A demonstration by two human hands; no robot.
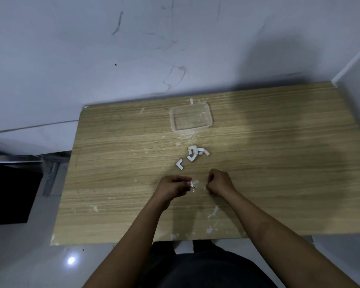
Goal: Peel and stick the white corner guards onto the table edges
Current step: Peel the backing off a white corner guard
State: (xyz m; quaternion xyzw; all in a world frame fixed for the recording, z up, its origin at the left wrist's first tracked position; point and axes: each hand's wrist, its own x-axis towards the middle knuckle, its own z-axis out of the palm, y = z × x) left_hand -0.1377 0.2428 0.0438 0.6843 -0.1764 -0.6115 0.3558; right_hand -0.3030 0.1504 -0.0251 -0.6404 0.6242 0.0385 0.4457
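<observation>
Near the wooden table's (pixel 116 183) front edge, the left hand (pixel 173 187) pinches a small white L-shaped corner guard (pixel 191 184), orientation unclear; the right hand (pixel 219 181) is curled, contents indiscernible.

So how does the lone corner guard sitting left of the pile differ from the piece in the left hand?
The lone corner guard lies flat on the table, untouched; the piece is pinched in the left hand.
The lone guard shows its full L shape; the held piece is mostly hidden by the fingers, so its shape can't be told.
The lone guard lies apart from the hands, nearer the pile.
Both are white.
</observation>
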